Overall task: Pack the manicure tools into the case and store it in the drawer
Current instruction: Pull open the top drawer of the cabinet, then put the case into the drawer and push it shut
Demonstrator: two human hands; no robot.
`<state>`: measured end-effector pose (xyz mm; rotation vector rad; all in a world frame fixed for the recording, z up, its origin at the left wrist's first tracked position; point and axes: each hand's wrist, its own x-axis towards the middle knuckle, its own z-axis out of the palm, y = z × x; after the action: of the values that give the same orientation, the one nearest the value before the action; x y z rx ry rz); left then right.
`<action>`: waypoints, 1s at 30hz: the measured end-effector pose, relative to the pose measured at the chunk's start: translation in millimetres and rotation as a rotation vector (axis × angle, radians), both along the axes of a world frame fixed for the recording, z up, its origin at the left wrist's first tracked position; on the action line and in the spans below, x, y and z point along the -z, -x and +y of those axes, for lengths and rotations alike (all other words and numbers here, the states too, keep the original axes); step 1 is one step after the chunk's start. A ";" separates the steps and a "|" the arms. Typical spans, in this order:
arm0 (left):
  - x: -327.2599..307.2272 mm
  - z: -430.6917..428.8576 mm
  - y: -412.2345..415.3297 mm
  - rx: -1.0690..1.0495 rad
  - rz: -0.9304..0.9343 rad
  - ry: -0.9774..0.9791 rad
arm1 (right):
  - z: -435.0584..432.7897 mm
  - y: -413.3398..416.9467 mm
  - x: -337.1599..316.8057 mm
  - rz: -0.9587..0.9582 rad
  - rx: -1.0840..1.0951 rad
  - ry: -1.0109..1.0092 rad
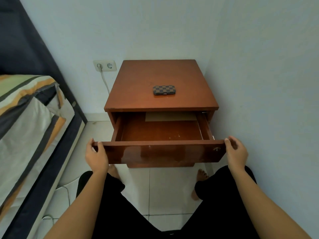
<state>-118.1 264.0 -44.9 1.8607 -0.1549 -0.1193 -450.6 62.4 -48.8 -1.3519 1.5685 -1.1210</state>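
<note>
The case (164, 89), checkered brown and closed, lies flat on top of the table (138, 83), a little right of the middle and well back from the front edge. At the far left, a bed (25, 118) with a striped cover in green, orange and grey runs along the dark frame. Next to it on the pale wall sits a double socket (105, 65) with a white cord (105, 81) plugged into its left outlet and hanging down behind the table. The left hand (96, 155) grips the left end of the drawer (160, 150) front, thumb on the top edge and fingers curled around the side. The drawer is pulled well out; inside, a pale flat sheet (170, 116) lies at the back, partly under the tabletop, and the rest of the wooden bottom is bare. A small metal lock (216, 149) shows near the right end of the glossy front. The right hand (236, 152) is at the right end of the front, fingers bent around the corner and loosely touching it. Below, bare feet stand on the white tiled floor (164, 187).
</note>
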 end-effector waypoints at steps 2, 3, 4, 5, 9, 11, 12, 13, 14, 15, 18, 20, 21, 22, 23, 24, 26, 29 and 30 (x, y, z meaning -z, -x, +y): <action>-8.2 -6.5 -11.6 -0.009 -0.056 -0.054 | -14.7 -2.8 -10.1 0.077 -0.073 0.005; -14.5 -12.0 -19.1 -0.003 -0.116 -0.082 | -24.0 -5.9 -16.5 0.125 -0.122 0.024; -21.5 -19.8 -27.1 0.010 -0.182 -0.111 | -33.8 -10.9 -23.8 0.193 -0.179 0.056; -29.5 -29.5 -34.3 0.035 -0.244 -0.140 | -44.1 -17.6 -32.0 0.274 -0.243 0.096; -52.5 -88.5 -58.2 0.330 -0.475 -0.293 | -85.9 -72.5 -65.8 0.519 -0.552 0.289; -53.0 -124.0 -70.1 0.530 -0.542 -0.437 | -104.8 -110.4 -78.5 0.617 -0.688 0.341; -51.0 -141.2 -74.7 0.614 -0.564 -0.516 | -113.8 -130.4 -83.0 0.666 -0.749 0.353; -48.1 -157.9 -77.7 0.680 -0.582 -0.587 | -123.0 -150.4 -86.2 0.710 -0.802 0.356; -45.0 -173.4 -79.3 0.729 -0.593 -0.644 | -131.5 -170.3 -89.1 0.751 -0.846 0.354; -43.3 -186.9 -78.9 0.762 -0.599 -0.685 | -140.1 -188.9 -91.1 0.786 -0.883 0.346; -34.9 -215.5 -79.2 0.824 -0.620 -0.762 | -163.2 -235.9 -90.6 0.842 -0.983 0.311; -27.0 -223.9 -82.0 0.849 -0.633 -0.805 | -176.3 -257.5 -86.2 0.869 -1.048 0.285; -23.2 -225.3 -83.0 0.853 -0.641 -0.815 | -181.8 -265.1 -83.0 0.886 -1.080 0.276; -20.0 -225.2 -83.4 0.849 -0.652 -0.817 | -186.4 -270.4 -79.5 0.903 -1.108 0.275; -17.4 -224.5 -83.4 0.840 -0.666 -0.813 | -189.9 -273.8 -75.7 0.921 -1.131 0.279; -16.0 -223.7 -83.4 0.833 -0.676 -0.810 | -192.3 -275.4 -71.7 0.932 -1.144 0.293; -14.8 -223.7 -84.2 0.832 -0.682 -0.809 | -192.8 -273.5 -65.6 0.916 -1.129 0.330; -14.1 -224.1 -84.7 0.833 -0.683 -0.823 | -179.7 -263.2 -63.1 0.904 -1.085 0.372; -14.1 -223.7 -84.6 0.836 -0.683 -0.826 | -172.3 -257.7 -63.3 0.917 -1.078 0.391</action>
<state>-33.5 40.3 -30.8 2.4609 -1.5505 -0.1238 -192.9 -109.8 14.5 -2.7273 0.7991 -0.0745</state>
